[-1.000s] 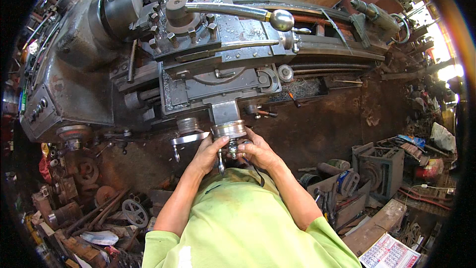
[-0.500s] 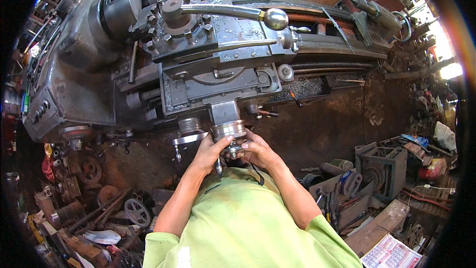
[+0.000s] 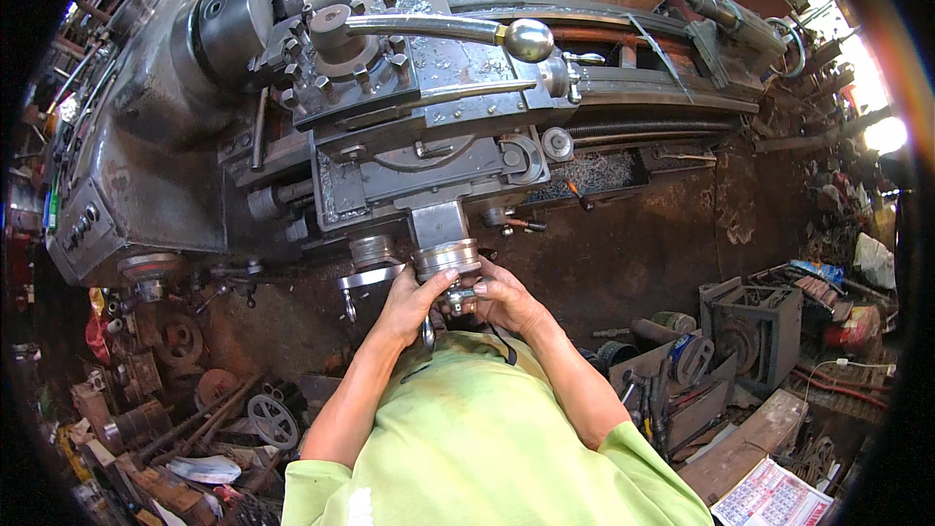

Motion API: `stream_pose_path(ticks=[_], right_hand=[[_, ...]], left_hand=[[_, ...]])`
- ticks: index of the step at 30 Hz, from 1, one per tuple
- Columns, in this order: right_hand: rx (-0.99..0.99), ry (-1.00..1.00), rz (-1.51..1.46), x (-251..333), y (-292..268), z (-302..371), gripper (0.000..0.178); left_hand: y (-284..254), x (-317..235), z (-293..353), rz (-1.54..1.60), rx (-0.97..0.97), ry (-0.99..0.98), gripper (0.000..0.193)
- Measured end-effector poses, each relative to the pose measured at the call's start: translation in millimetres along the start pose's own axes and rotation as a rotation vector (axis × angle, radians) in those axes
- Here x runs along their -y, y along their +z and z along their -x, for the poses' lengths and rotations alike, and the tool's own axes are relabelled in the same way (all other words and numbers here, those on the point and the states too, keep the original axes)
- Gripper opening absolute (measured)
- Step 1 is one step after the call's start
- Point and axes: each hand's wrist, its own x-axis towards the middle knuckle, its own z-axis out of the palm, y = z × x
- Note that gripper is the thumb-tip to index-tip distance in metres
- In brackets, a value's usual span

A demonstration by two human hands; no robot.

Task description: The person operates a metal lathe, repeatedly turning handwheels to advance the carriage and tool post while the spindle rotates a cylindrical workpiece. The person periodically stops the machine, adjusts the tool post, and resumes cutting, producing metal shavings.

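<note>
A grey metal lathe fills the upper part of the head view. On the front of its cross slide is a round steel dial collar (image 3: 447,258), with a crank handle (image 3: 429,333) below it. My left hand (image 3: 405,304) is closed around the left side of the crank, its thumb up against the collar. From the right, my right hand (image 3: 510,298) grips the crank's shiny hub (image 3: 456,300) between thumb and fingers. Some fingertips of both hands are hidden behind the crank. Just left of my left hand sits a second handwheel (image 3: 371,276).
Above the cross slide, a long tool-post lever (image 3: 429,27) ends in a steel ball. The chuck (image 3: 229,10) is at the upper left, the tailstock (image 3: 735,24) at the upper right. Metal chips lie in a tray (image 3: 594,180). Scrap parts and a grey metal box (image 3: 750,326) crowd both sides.
The lathe sits slightly further left in the picture, as the view has shifted a little. Both hands keep their grip on the crank, with hardly any movement.
</note>
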Motion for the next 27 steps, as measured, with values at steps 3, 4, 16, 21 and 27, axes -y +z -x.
stream_pose_path(ticks=[3,4,16,21,27], right_hand=[[0.008,-0.003,-0.001,0.0,-0.6,0.5,0.072],[0.011,-0.005,0.001,-0.1,-0.9,0.3,0.073],[0.006,-0.002,0.016,0.4,-1.1,-0.3,0.079],[0.018,0.008,-0.044,-2.5,-1.0,-2.3,0.077],[0.053,0.012,-0.071,-5.7,-9.0,-3.9,0.076]], left_hand=[[1.5,-1.9,0.5,-0.007,-0.001,-0.002,0.069],[1.8,-2.2,1.1,-0.006,-0.006,-0.008,0.068],[3.4,-0.1,-0.7,-0.033,-0.025,0.023,0.058],[7.9,5.3,-3.2,-0.102,-0.105,0.076,0.055],[6.2,10.6,-6.9,-0.136,-0.115,0.082,0.057]])
